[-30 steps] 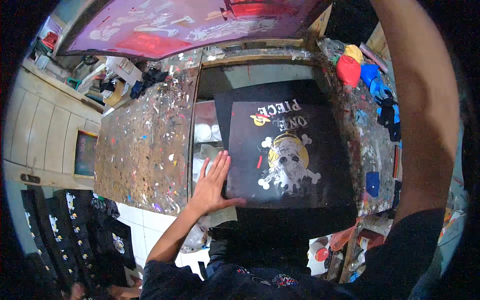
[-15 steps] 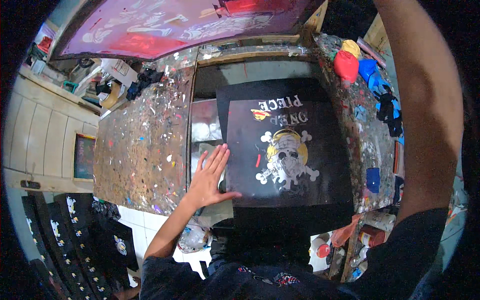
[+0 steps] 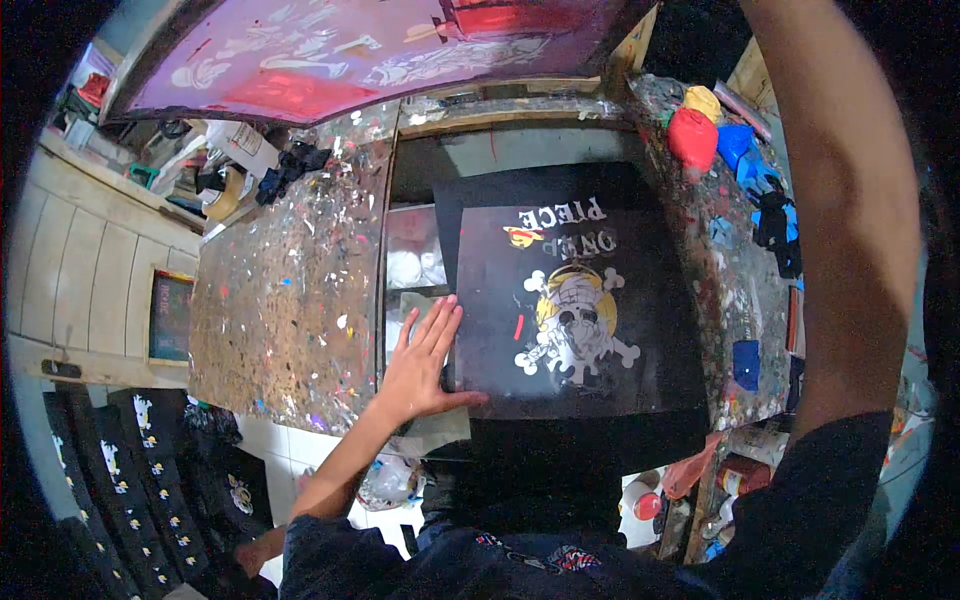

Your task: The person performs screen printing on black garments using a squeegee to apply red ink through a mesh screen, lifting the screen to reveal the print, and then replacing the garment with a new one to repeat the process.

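Probably light, thin and slippery, the glossy sheet [image 3: 490, 345] lies just right of centre frame over black cloth [image 3: 640, 435]; its bare edges look the safest hold, clear of the print [image 3: 578, 318]. The left hand [image 3: 420, 370] spreads open at its left edge; the right hand is out of view, its state unknown.

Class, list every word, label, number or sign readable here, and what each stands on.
Two rows of large pale lettering, on the dark rectangular sheet: wording withheld.
Lettering on the small dark rectangular board at far left: too small to read.
Dark print on the white container: too blurred.
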Demonstrator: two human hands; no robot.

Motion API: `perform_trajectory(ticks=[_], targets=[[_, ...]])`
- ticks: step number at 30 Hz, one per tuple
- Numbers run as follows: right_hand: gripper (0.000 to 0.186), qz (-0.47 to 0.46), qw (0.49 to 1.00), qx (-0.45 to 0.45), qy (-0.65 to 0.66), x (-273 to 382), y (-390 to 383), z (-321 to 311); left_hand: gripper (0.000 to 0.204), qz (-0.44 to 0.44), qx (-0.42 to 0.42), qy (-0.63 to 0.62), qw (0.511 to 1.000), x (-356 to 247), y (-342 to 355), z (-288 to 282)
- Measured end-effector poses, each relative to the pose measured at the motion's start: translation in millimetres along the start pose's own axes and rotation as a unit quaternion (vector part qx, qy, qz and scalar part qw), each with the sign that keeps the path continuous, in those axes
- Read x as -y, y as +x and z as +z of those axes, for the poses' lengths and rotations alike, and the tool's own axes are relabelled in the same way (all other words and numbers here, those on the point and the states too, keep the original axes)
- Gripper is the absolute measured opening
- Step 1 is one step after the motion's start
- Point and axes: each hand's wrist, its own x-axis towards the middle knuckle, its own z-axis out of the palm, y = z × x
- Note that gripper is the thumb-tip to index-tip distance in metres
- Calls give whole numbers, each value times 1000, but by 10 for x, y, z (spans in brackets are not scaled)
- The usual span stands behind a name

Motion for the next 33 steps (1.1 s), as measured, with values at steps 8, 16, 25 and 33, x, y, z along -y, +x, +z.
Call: perform_trajectory(ticks=[8, 16, 25, 33], targets=[[67, 103, 989, -61, -81, 365, -209, 82, 123, 7, -8, -12, 1000, 10, -32, -14], [79, 128, 980, -82, -130, 235, -143, -43, 63, -77, -141, -219, 962, -333, 263, 91], [84, 145, 986, -15, -86, 993, -729, 312, 76, 219, -342, -290, 867, -1704, 961, -675], [66, 69, 966, -178, -174, 1825, -2219, 2751, 79, -4, -265, -9, 964, -650, -175, -1101]])
